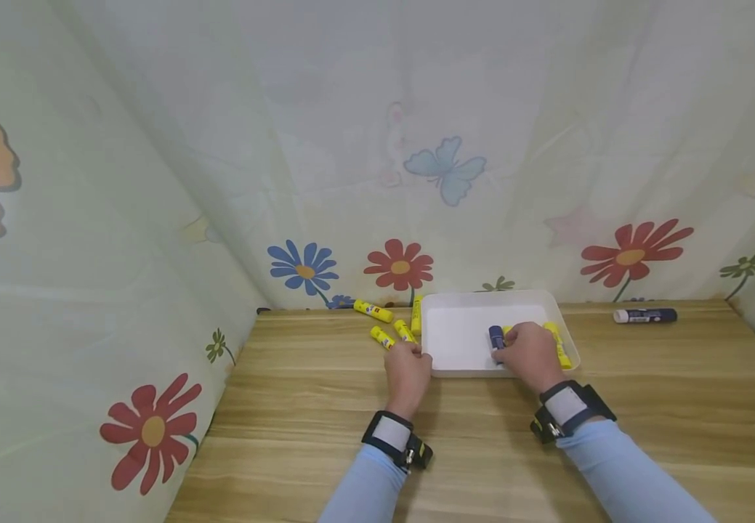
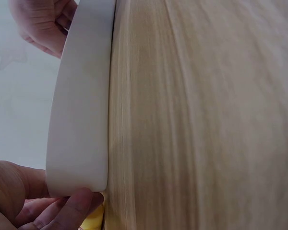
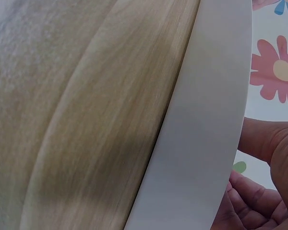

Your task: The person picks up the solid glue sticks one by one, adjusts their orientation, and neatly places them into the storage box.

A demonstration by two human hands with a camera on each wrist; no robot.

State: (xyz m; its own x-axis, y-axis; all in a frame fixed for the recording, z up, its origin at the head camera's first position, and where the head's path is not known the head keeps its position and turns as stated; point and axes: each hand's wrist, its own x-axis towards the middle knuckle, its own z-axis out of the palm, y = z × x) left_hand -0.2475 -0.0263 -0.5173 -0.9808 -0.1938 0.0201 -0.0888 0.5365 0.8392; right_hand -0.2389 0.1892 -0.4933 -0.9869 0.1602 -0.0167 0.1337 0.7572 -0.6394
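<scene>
A white tray (image 1: 458, 334) stands on the wooden table, and my left hand (image 1: 408, 374) grips its near left corner. In the left wrist view the left fingers (image 2: 73, 210) curl against the tray's end wall. My right hand (image 1: 534, 356) reaches over the near rim and pinches a dark blue glue stick (image 1: 496, 338) between thumb and fingers inside the tray. Yellow glue sticks (image 1: 559, 347) lie at the tray's right end, partly hidden by the right hand. The tray's side wall (image 3: 197, 110) hides the held stick in the right wrist view.
Left of the tray lie several yellow glue sticks (image 1: 373, 311), some close to the left hand. A dark blue glue stick with a white end (image 1: 645, 316) lies at the table's back right. A flowered curtain (image 1: 351, 181) hangs behind the table (image 1: 299, 407) and along its left.
</scene>
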